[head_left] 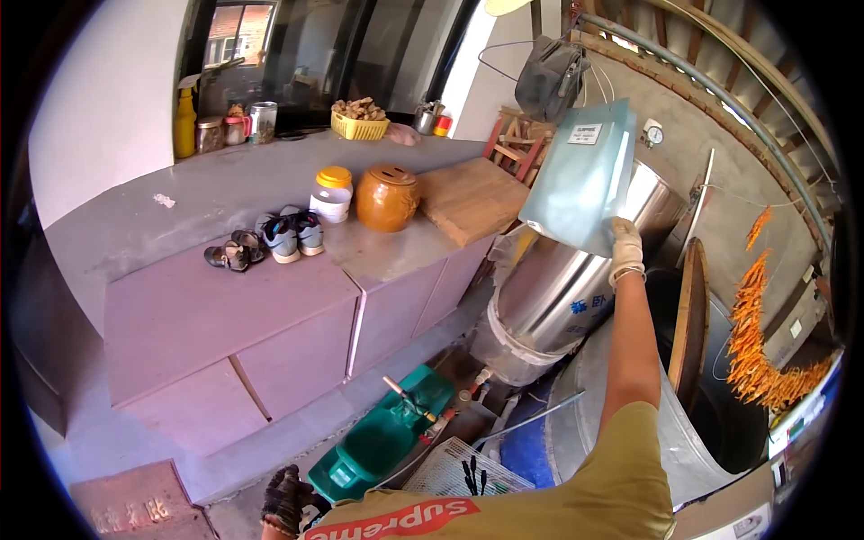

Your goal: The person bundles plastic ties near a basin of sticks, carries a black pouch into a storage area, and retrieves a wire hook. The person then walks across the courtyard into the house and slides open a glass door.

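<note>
My right hand (626, 248), in a whitish glove, reaches up and forward, its fingers closed on the lower right edge of a pale blue-green file folder (576, 193). The folder is raised and tilted, with a white label near its top. Behind it stands a tall shiny metal cylinder (562, 301), partly covered by the folder. Low at the bottom left is my left hand (286, 498) in a dark glove, near a green plastic basin (382, 441). Its fingers are too dark and small to make out.
Shoes (288, 234), a yellow-lidded jar (332, 193), a brown pot (387, 198) and a wooden board (472, 193) sit on the counter. A black bag (549, 79) hangs above the folder. To the right are a large metal drum (621, 396) and strung orange peppers (751, 337).
</note>
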Action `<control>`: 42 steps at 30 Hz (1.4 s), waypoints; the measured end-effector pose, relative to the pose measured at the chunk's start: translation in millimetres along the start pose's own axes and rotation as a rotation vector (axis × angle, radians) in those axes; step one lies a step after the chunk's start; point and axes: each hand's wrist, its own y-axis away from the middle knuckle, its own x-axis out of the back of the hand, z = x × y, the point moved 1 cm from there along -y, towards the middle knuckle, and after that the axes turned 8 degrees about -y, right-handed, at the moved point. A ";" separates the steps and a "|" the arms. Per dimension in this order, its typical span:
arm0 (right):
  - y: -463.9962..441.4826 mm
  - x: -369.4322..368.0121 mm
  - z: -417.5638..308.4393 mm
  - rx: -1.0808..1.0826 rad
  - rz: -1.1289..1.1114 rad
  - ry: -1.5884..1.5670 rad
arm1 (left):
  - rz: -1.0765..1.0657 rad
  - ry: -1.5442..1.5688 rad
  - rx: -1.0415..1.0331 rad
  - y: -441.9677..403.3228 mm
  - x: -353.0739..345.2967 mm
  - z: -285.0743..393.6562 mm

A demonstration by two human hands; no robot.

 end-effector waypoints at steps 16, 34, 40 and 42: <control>-7.7 59.9 -52.4 -0.030 0.037 -0.167 | -0.079 -0.240 0.002 2.9 -16.8 17.1; 22.5 58.2 -145.4 0.392 0.368 0.766 | -0.255 -0.240 0.001 -28.8 -13.5 20.7; 22.8 61.7 -151.9 0.315 0.322 0.774 | -0.372 -0.906 -0.794 -55.9 10.9 -4.1; 22.9 62.1 -153.0 0.306 0.366 0.738 | -0.329 -0.718 -0.540 -38.9 10.4 4.1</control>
